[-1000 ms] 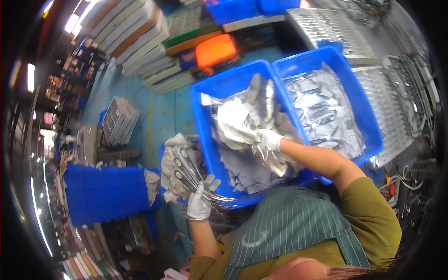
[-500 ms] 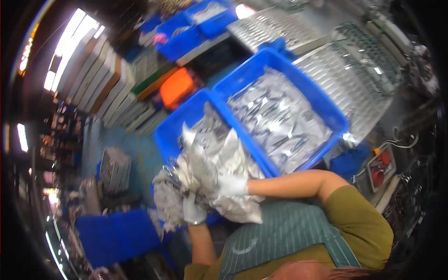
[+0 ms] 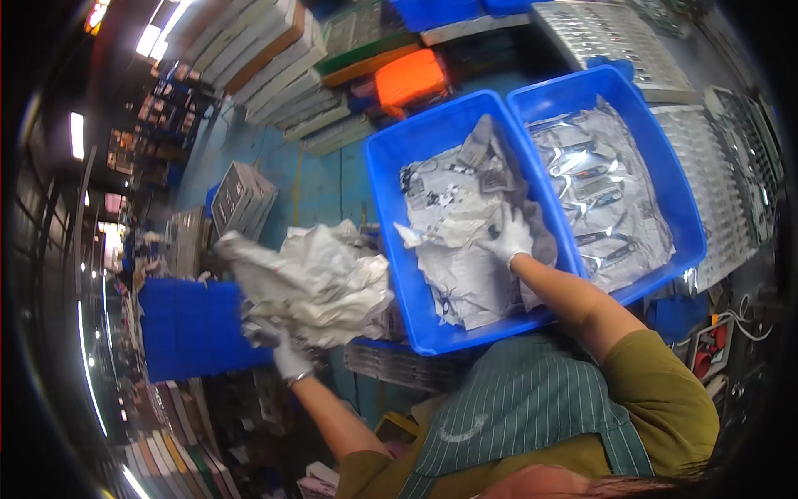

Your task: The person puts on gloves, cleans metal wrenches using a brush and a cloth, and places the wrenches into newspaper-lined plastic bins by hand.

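Observation:
My left hand (image 3: 291, 358), in a white glove with a grey fingertip area, is closed on a big bundle of crumpled grey paper (image 3: 320, 283). The bundle hangs outside the bins, to their left. My gloved right hand (image 3: 509, 239) reaches into the left blue bin (image 3: 424, 328), its fingers apart on the paper sheets (image 3: 457, 279) that line it. Small dark bits (image 3: 445, 195) lie on the paper there. Beside it, the right blue bin (image 3: 694, 224) holds shiny curved metal pieces (image 3: 594, 175) laid on similar paper.
Metal trays with rows of pieces (image 3: 706, 166) lie to the right. An orange container (image 3: 411, 79) stands beyond the bins, near stacked boards (image 3: 274, 58). Blue stacked crates (image 3: 195, 328) stand at the left, with a grey stack (image 3: 241, 200) on the floor behind.
My left hand has carried the crumpled paper out of the left bin to the left. My right hand has parted from the bundle and moved deeper into the bin. The view has turned.

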Demonstrator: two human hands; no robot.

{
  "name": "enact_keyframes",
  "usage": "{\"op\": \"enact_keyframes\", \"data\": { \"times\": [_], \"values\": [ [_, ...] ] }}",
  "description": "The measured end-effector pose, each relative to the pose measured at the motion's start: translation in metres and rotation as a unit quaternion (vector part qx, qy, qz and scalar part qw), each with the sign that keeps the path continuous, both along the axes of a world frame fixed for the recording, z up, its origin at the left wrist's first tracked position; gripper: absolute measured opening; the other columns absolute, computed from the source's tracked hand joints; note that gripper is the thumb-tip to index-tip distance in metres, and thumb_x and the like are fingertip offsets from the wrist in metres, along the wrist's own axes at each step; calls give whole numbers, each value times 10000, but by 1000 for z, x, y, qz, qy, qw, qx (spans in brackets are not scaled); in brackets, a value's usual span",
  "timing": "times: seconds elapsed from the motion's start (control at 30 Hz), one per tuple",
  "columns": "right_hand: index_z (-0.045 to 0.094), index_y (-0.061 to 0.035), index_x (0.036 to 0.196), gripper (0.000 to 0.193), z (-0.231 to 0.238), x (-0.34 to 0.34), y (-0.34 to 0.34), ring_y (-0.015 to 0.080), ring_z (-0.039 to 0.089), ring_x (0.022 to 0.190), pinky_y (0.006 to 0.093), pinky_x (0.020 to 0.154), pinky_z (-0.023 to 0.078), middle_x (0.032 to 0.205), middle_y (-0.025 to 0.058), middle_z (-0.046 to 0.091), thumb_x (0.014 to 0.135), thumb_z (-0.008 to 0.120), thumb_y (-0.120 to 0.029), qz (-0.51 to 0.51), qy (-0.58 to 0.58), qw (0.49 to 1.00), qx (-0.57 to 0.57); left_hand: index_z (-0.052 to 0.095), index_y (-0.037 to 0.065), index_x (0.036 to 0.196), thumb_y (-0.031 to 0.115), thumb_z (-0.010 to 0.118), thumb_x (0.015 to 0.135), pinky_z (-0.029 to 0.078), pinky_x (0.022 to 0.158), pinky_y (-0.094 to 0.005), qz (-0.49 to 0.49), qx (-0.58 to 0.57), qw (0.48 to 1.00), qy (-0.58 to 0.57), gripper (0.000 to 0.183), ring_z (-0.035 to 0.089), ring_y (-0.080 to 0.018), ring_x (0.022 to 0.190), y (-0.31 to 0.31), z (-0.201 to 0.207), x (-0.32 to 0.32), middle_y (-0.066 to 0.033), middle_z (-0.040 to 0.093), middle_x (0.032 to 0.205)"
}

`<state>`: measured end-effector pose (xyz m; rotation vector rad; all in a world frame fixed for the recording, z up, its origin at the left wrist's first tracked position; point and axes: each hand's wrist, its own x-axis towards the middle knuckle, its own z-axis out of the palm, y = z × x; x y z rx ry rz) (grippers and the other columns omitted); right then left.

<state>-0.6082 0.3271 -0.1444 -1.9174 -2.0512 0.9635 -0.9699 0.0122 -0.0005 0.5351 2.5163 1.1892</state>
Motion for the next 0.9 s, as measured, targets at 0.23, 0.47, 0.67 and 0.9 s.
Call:
{"op": "enact_keyframes", "data": {
  "times": [0.23, 0.47, 0.67, 0.9],
  "values": [
    [225, -278, 1358, 1063, -19, -47, -6, 357, 333, 1197, 475, 836, 425, 1333, 131, 294, 482, 779, -515, 21, -185, 981, -58, 515, 47, 1188, 165, 666, 729, 408, 865, -309, 122, 120, 829, -532, 497, 500, -173, 1020, 6, -242, 28, -41, 544, 1137],
    [396, -253, 1243, 551, -87, -9, 14, 395, 531, 938, 444, 754, 461, 1034, 199, 492, 744, 624, -213, 10, 47, 996, 72, 479, 171, 1234, 99, 542, 743, 458, 791, -384, -324, -382, 865, 24, 500, 587, -322, 906, 7, -211, 72, -166, 594, 1048],
    [523, -118, 1027, 226, -57, -24, 21, 349, 580, 912, 425, 778, 449, 955, 206, 599, 816, 442, -118, 154, -15, 988, -8, 587, -25, 1055, 150, 513, 853, 433, 660, -265, -24, 28, 959, -280, 277, 560, -143, 754, -85, -165, 39, -100, 617, 870],
    [629, -67, 986, 340, 34, -19, 28, 304, 612, 840, 360, 771, 472, 881, 181, 631, 664, 567, -157, 86, 130, 985, 75, 548, -2, 1001, 171, 573, 850, 487, 671, -332, 93, 91, 930, -345, 231, 600, -192, 752, -58, -58, 75, -74, 601, 859]
  ]
}}
